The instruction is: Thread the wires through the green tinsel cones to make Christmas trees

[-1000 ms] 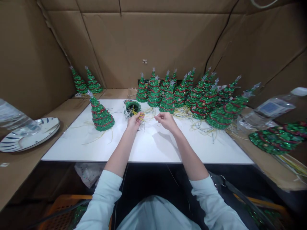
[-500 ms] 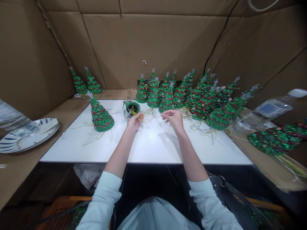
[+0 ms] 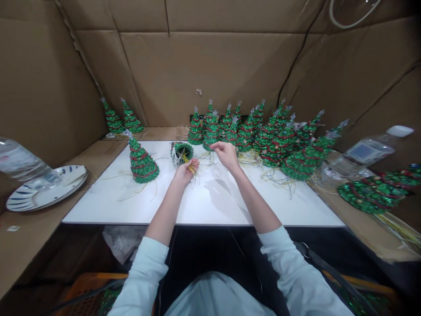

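A: Where was the left hand (image 3: 187, 171)?

B: Just in front of a hollow, glossy green Christmas tree (image 3: 190, 150), which lay on its side toward the back of the flat white tabletop (image 3: 200, 206), its round open base facing the person.

A: And its fingers?

B: Clamped on a bundle of thin yellow wires (image 3: 190, 169) at that base. Thin white wires (image 3: 174, 154) spilled out on its left side.

A: What about the right hand (image 3: 225, 153)?

B: It was well apart from the left, raised, thumb and fingertips together. I couldn't tell whether they pinched a strand.

A: What stood around them?

B: On the left, an upright cone-shaped green tree (image 3: 143, 162) with red garlands and a clear star. Behind and right of the right hand, a crowd of similar starred trees (image 3: 245, 137), with a tangle of pale yellow wires (image 3: 250, 158) at their bases. Farther left, a white plate with dark-blue strokes (image 3: 23, 200).
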Demonstrator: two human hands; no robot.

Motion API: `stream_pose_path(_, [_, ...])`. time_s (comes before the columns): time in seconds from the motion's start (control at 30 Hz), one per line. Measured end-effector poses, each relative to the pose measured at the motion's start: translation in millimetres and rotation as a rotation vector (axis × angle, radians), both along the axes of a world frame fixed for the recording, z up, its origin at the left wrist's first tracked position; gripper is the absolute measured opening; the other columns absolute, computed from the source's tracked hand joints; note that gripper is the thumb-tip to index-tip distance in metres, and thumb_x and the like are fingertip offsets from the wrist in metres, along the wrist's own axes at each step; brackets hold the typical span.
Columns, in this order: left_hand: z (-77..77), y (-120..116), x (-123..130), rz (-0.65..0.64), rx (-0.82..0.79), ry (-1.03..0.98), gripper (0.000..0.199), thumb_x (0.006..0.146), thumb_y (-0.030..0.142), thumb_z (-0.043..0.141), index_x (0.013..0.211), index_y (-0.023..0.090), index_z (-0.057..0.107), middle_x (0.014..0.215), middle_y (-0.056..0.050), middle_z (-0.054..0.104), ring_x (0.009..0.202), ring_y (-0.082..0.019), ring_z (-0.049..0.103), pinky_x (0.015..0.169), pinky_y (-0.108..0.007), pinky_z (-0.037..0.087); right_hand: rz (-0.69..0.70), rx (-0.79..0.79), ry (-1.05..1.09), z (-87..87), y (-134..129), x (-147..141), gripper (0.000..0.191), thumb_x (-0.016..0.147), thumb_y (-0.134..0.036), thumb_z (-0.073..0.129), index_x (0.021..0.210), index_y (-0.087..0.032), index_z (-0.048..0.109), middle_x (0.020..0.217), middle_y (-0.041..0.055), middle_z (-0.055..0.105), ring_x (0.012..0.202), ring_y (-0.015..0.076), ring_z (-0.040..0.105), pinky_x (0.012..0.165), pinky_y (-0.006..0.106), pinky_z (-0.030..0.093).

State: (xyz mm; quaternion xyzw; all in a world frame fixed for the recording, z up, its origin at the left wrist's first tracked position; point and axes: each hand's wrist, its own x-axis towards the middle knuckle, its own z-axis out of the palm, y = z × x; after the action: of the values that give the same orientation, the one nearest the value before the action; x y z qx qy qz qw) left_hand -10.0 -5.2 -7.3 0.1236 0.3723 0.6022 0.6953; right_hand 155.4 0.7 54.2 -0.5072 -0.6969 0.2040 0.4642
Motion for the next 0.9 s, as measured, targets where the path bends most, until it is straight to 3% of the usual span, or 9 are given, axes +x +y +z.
stream_pose_path(0.13, [-0.6, -0.3, -2.6, -0.024, -0.014, -0.005, 0.021, 0.082, 0.003, 0.042, 0.09, 0.008, 0.061, 0.074, -0.007, 0.066, 0.065, -0.011, 0.063, 0.063, -0.021, 0.05, 0.137, -0.086, 0.024, -1.8, 22.4, -7.1, 0.021, 0.074, -0.011, 0.049, 0.081, -0.014, 0.068, 0.078, 0.0028, 0.07, 0.078, 0.0124, 0.064, 0.079, 0.024, 0.047])
stream_pose_path(0.23, [-1.1, 0.4, -6.8, -0.044, -0.019, -0.019, 0.022, 0.082, 0.002, 0.041, 0.093, 0.007, 0.06, 0.072, -0.006, 0.065, 0.065, -0.011, 0.063, 0.063, -0.021, 0.05, 0.199, -0.274, 0.046, -8.0, 28.7, -12.5, 0.017, 0.076, -0.011, 0.05, 0.081, -0.011, 0.066, 0.074, 0.0048, 0.069, 0.07, 0.0114, 0.063, 0.072, 0.023, 0.049])
stream_pose_path(0.37, [-1.5, 0.7, -18.6, -0.087, -0.031, -0.035, 0.027, 0.083, 0.001, 0.039, 0.102, 0.006, 0.058, 0.074, -0.007, 0.065, 0.069, -0.012, 0.064, 0.065, -0.021, 0.051, 0.283, -0.582, 0.194, -15.9, 21.2, -22.0, 0.021, 0.085, -0.016, 0.045, 0.076, -0.009, 0.062, 0.072, 0.0075, 0.068, 0.058, 0.0101, 0.061, 0.06, 0.022, 0.05])
stream_pose_path(0.5, [-0.6, -4.1, -35.9, -0.124, -0.029, -0.013, 0.03, 0.084, 0.002, 0.038, 0.108, 0.006, 0.056, 0.076, -0.008, 0.065, 0.069, -0.012, 0.064, 0.063, -0.02, 0.051, 0.374, -0.754, 0.299, -22.3, 8.7, -28.9, 0.027, 0.09, -0.02, 0.04, 0.074, -0.009, 0.058, 0.065, 0.0082, 0.066, 0.053, 0.0105, 0.061, 0.057, 0.023, 0.051])
stream_pose_path(0.7, [-1.5, -10.9, -55.3, -0.155, 0.004, 0.018, 0.03, 0.085, 0.004, 0.039, 0.11, 0.007, 0.054, 0.077, -0.009, 0.065, 0.071, -0.012, 0.064, 0.064, -0.021, 0.051, 0.387, -0.767, 0.265, -24.7, 0.1, -36.7, 0.03, 0.09, -0.024, 0.041, 0.072, -0.009, 0.059, 0.062, 0.0068, 0.066, 0.05, 0.0093, 0.06, 0.053, 0.02, 0.049])
stream_pose_path(0.9, [-5.0, -10.0, -57.0, -0.149, 0.02, 0.014, 0.025, 0.085, 0.005, 0.04, 0.103, 0.009, 0.057, 0.077, -0.007, 0.066, 0.073, -0.01, 0.064, 0.066, -0.019, 0.052, 0.363, -0.691, 0.215, -25.5, 0.5, -52.2, 0.029, 0.09, -0.023, 0.041, 0.075, -0.009, 0.061, 0.07, 0.0074, 0.068, 0.052, 0.0071, 0.059, 0.05, 0.016, 0.044])
